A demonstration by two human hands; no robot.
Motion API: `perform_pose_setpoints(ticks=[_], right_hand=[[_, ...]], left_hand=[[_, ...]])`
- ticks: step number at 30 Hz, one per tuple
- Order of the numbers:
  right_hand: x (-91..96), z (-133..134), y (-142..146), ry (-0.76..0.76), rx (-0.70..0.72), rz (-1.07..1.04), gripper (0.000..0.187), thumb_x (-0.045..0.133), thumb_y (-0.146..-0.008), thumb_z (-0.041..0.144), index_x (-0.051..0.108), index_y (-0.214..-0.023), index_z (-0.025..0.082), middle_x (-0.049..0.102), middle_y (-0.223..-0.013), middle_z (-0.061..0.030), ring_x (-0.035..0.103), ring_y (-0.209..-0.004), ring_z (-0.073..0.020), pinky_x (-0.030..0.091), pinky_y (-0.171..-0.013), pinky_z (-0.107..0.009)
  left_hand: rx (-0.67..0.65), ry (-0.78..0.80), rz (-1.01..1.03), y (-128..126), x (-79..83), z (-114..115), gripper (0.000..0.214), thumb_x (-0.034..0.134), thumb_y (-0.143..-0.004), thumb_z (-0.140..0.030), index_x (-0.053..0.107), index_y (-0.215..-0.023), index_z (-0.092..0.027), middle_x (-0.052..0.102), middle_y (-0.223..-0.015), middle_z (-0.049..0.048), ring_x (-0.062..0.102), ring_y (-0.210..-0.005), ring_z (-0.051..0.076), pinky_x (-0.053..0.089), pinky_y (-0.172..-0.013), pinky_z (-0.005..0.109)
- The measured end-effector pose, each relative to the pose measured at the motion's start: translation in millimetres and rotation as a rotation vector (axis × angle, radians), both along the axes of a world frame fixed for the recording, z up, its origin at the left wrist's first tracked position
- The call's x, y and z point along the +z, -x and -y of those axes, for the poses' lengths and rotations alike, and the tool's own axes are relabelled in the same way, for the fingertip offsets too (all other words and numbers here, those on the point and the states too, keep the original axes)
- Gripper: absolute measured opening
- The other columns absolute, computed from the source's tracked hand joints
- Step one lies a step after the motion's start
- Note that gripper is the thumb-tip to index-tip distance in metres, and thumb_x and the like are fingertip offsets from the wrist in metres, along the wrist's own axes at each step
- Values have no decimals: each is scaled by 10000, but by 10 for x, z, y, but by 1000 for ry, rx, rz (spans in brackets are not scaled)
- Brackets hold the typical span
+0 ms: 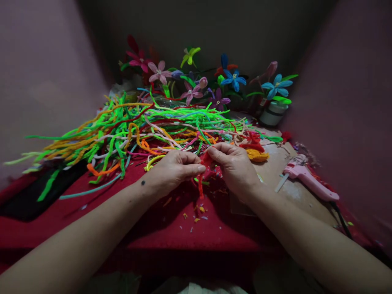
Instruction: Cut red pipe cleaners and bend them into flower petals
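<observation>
Between my two hands is a red pipe cleaner point(201, 187), one end hanging down toward the table. My left hand point(176, 169) pinches it from the left with thumb and forefinger. From the right, my right hand point(234, 167) grips a bunched red part of it, so its exact shape is partly hidden by the fingers. Just behind lies a large heap of loose pipe cleaners point(171, 116) in green, orange, pink and red. Red and yellow looped petals point(257, 155) rest beside my right hand on a piece of cardboard point(294, 200).
A pink glue gun point(315, 183) lies on the cardboard at the right, its cord trailing off. Finished fuzzy flowers point(235, 80) stand along the back, one by a white pot point(273, 113). Small scraps dot the red tablecloth point(147, 230). Walls close in on both sides.
</observation>
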State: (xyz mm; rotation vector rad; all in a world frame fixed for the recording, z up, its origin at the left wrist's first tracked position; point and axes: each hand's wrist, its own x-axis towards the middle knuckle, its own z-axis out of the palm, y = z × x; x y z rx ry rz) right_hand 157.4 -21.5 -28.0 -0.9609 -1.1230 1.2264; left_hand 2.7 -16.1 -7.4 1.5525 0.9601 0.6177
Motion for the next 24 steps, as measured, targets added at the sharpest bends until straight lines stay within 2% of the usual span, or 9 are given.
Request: perform_pose_setpoints(ticks=[5,11,15,19,21,24], right_hand=[[-35,-24,2,17,21,-116,132,690,-676,242,607,-620,155,551,-511,41,467,-456,-74,365,-484,-221],[-22,-15,8,69,16,-142,132,703,-640,222,604,-594,149,540,-502,40,454,-442,-68,355,-452,-210],[-44,-19,25,140,2,-174,174,715,-624,243,572,-570,160,501,-464,52,411,-411,-64,336,-410,-204],[-47,-11,29,152,107,-140,222,714,-664,338,575,-641,166,536,-529,40,467,-462,-74,389,-456,-209],[-51,1,31,177,187,-130,252,692,-694,391,571,-677,170,538,-550,39,482,-471,-76,401,-470,-212],[-70,11,34,206,251,-105,225,727,-663,330,574,-718,175,569,-591,37,514,-478,-83,404,-466,-215]], left_hand=[[-6,2,34,26,-60,-39,315,607,-737,-273,415,-520,-149,337,-471,-68,245,-457,48,170,-460,232],[-11,-141,-91,-1,-52,-25,284,582,-739,-259,444,-520,-145,328,-500,-66,270,-482,54,211,-478,226],[21,-231,-153,-27,-75,-2,216,562,-737,-259,528,-561,-137,390,-540,-48,342,-537,74,270,-518,223],[72,-137,-77,-6,-43,5,249,588,-722,-283,517,-530,-142,360,-484,-59,294,-465,58,230,-458,214],[78,-80,-42,14,-15,-3,239,585,-734,-304,567,-563,-138,360,-461,-63,262,-428,49,196,-427,211],[53,3,-26,47,18,-28,213,558,-754,-292,626,-636,-128,432,-475,-45,310,-415,48,221,-413,197]])
